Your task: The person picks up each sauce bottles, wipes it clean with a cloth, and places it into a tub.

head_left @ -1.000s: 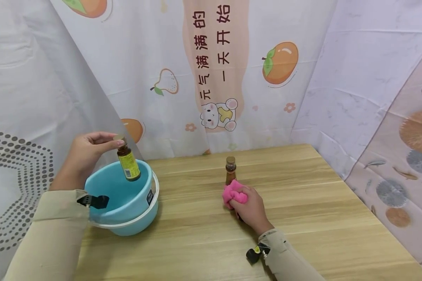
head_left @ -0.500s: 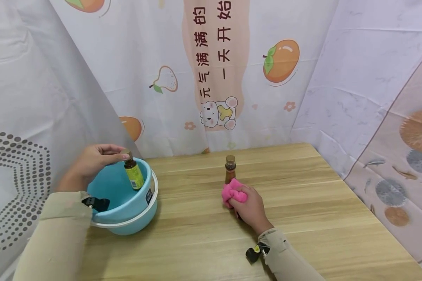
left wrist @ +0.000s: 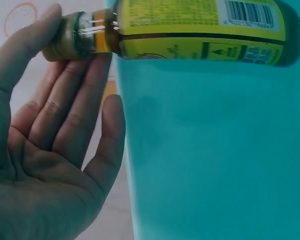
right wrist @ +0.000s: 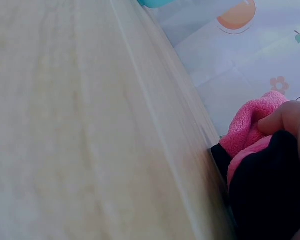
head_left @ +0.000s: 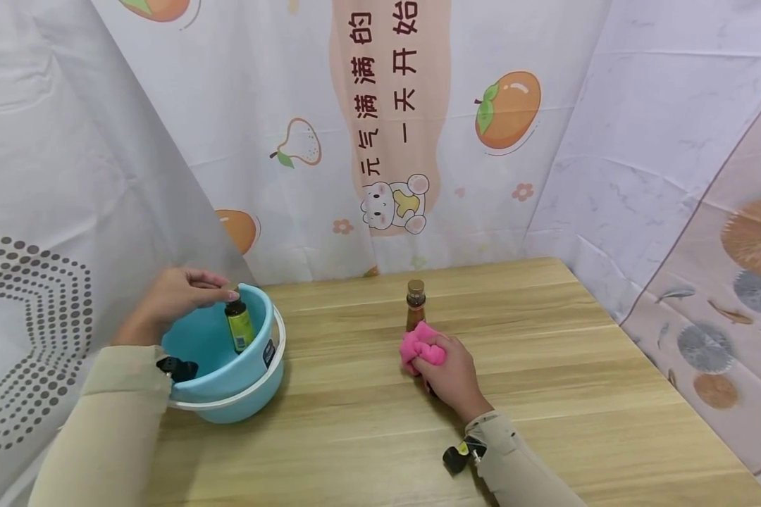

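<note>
My left hand (head_left: 180, 292) pinches the gold cap of a small brown bottle (head_left: 241, 331) between thumb and fingertips. The bottle's yellow-green label with a barcode faces the left wrist camera, and its body hangs inside a light-blue bucket (head_left: 218, 384), near the right inner wall. On the table, my right hand (head_left: 453, 373) grips a bunched pink cloth (head_left: 421, 345). Black material (right wrist: 265, 190) shows beside the pink in the right wrist view. Just behind the cloth stands a second brown bottle (head_left: 416, 313) with a gold cap; the cloth hides its lower part.
The bucket's white handle (head_left: 225, 403) lies round its outside. Under everything is a wood-grain table (head_left: 355, 429), bounded at the back by a printed curtain (head_left: 330, 232). Another curtain (head_left: 691, 338) hangs beyond the table's right edge.
My left hand has lowered the bottle into the bucket, moving slightly right and turning the bottle more upright. My right hand and the cloth have stayed in place.
</note>
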Demonstrator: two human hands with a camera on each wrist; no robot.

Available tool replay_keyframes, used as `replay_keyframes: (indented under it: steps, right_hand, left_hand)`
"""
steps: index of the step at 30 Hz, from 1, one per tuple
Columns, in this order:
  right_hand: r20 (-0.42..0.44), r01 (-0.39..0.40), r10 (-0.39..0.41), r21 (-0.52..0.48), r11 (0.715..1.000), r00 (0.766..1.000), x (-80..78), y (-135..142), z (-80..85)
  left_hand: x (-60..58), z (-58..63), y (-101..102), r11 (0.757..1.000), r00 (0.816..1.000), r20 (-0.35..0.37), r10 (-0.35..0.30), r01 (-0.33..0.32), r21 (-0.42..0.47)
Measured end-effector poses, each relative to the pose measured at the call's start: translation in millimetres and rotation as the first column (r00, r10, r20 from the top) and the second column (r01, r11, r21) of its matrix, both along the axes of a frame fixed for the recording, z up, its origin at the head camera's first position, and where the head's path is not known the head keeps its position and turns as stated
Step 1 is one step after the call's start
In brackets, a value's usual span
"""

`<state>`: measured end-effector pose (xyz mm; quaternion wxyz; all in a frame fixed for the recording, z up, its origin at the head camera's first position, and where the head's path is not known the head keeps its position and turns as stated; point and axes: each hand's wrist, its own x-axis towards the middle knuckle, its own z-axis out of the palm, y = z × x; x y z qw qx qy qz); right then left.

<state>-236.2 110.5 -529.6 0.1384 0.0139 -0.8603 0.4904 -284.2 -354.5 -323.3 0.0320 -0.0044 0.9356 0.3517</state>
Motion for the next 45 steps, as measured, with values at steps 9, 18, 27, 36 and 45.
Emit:
replay_keyframes:
  steps: [9, 18, 27, 36, 45]
  right_hand:
    - [-0.003, 0.0, 0.0, -0.004, 1.0, 1.0, 0.0, 1.0, -1.8]
    - [0.014, 0.002, -0.001, -0.025, 1.0, 1.0, 0.1, 1.4, -4.7]
    - [0.005, 0.011, -0.011, -0.017, 1.0, 1.0, -0.5, 1.0, -4.4]
    - [0.002, 0.011, -0.011, -0.02, 1.0, 1.0, -1.0, 0.9, -3.5]
    - [0.016, 0.013, -0.012, -0.043, 0.999, 1.0, -1.0, 1.2, -4.2]
  left_hand:
    - [-6.2, -8.0, -0.9, 0.998, 0.996, 0.085, 0.011, -0.007, -0.056]
    - [-8.2, -9.1, 4.6, 0.994, 0.987, 0.159, 0.0, 0.017, -0.108]
    - [-9.0, -13.3, 6.1, 0.984, 0.987, 0.161, 0.006, 0.022, -0.175]
    - [-10.5, -12.5, 8.6, 0.98, 0.988, 0.156, -0.021, 0.051, -0.191]
    - [-8.8, -11.8, 9.1, 0.981, 0.985, 0.17, -0.026, 0.058, -0.184]
